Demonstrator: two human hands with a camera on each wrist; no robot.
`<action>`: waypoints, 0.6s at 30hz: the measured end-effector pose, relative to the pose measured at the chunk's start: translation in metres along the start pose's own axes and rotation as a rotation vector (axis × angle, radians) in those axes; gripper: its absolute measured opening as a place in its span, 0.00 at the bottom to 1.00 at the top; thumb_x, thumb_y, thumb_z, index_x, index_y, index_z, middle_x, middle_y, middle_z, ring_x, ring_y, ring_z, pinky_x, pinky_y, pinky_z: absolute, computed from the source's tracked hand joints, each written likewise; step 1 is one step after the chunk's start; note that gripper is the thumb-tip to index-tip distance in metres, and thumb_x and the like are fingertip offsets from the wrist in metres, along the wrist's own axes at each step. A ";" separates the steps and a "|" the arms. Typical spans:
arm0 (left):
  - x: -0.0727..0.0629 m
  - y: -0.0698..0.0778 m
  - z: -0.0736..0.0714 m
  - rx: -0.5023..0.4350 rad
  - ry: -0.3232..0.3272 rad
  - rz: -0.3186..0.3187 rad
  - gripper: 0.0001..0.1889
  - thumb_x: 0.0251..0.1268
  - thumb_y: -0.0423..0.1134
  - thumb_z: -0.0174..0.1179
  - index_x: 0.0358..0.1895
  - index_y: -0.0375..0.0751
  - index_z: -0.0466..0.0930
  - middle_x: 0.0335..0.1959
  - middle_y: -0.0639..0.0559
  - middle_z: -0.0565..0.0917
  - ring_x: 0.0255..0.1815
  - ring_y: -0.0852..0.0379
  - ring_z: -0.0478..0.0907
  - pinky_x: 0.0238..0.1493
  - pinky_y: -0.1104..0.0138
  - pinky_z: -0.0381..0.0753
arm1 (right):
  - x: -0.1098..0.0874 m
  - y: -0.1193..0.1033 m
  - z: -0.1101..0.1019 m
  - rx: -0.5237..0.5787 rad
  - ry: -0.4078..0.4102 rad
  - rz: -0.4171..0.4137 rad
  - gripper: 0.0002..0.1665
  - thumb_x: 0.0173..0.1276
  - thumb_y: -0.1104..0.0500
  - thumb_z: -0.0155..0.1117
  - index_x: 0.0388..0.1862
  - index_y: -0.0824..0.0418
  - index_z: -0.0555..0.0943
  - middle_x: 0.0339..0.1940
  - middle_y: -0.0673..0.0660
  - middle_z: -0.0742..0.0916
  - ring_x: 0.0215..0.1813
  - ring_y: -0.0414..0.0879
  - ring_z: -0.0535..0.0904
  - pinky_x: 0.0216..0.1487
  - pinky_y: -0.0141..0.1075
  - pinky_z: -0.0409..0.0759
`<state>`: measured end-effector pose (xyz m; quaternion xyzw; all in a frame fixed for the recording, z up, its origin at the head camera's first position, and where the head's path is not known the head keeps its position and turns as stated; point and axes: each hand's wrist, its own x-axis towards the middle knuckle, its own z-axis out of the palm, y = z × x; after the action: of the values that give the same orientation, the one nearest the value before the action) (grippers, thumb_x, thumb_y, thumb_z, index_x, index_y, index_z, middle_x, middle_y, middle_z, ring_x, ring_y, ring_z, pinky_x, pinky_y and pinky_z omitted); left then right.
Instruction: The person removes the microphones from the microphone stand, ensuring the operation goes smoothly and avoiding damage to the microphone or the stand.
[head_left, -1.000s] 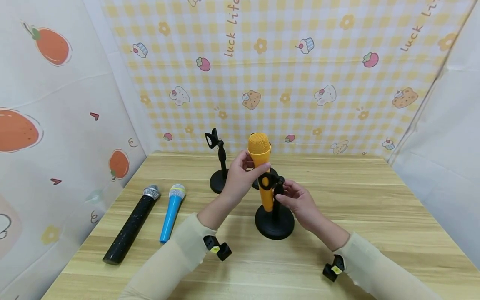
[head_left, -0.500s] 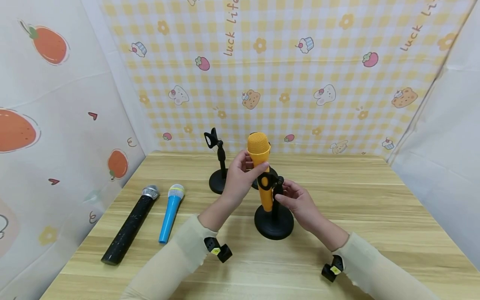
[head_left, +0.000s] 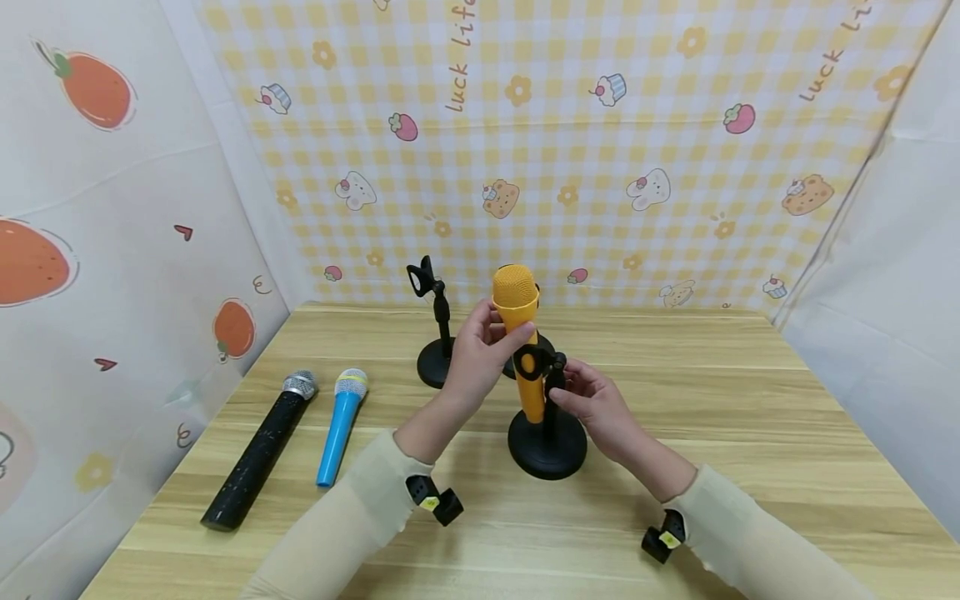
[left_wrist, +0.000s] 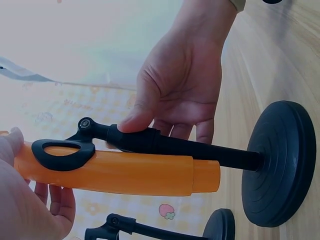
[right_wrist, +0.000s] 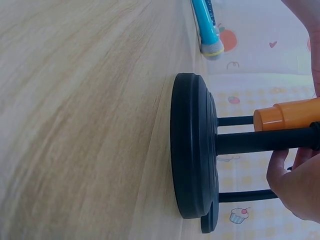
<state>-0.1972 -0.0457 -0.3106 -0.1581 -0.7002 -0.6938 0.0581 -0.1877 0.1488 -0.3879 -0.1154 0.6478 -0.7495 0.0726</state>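
Note:
An orange microphone [head_left: 531, 392] stands nearly upright in the clip [left_wrist: 64, 155] of a black desk stand [head_left: 547, 450]. My left hand [head_left: 480, 354] grips the microphone just below its mesh head, thumb in front and fingers behind. My right hand [head_left: 600, 408] pinches the stand's post below the clip joint, as the left wrist view also shows with the thumb on the post [left_wrist: 135, 140]. The clip wraps round the microphone's body, and its lower end hangs above the round base [right_wrist: 192, 145]. The stand rests on the table.
On the left of the wooden table [head_left: 720, 517] lie a black microphone [head_left: 258, 454] and a blue microphone [head_left: 341, 433]. A second black stand [head_left: 441, 325] stands behind my left hand. Another stand [head_left: 546, 343] is mostly hidden behind the orange microphone. A patterned cloth backdrop [head_left: 600, 225] rises behind.
Both hands keep their hold on the orange microphone and stand, which barely move. The whole head view has shifted very slightly to the left.

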 end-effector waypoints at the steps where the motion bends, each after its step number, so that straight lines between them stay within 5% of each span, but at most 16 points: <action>1: 0.000 0.000 0.000 0.002 -0.001 -0.001 0.19 0.65 0.44 0.65 0.56 0.45 0.72 0.48 0.48 0.77 0.47 0.51 0.78 0.50 0.58 0.80 | 0.000 0.000 0.000 0.000 -0.001 -0.004 0.16 0.67 0.66 0.65 0.51 0.50 0.81 0.48 0.56 0.79 0.49 0.48 0.75 0.52 0.34 0.77; 18: 0.000 0.004 -0.003 0.063 -0.040 0.012 0.22 0.68 0.48 0.62 0.61 0.48 0.69 0.50 0.48 0.76 0.49 0.52 0.78 0.50 0.57 0.79 | 0.001 0.002 -0.002 -0.041 -0.004 -0.040 0.17 0.67 0.67 0.65 0.54 0.58 0.80 0.46 0.57 0.80 0.46 0.47 0.76 0.49 0.34 0.78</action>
<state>-0.1970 -0.0485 -0.3070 -0.1744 -0.7218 -0.6676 0.0532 -0.1898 0.1503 -0.3897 -0.1313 0.6603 -0.7373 0.0564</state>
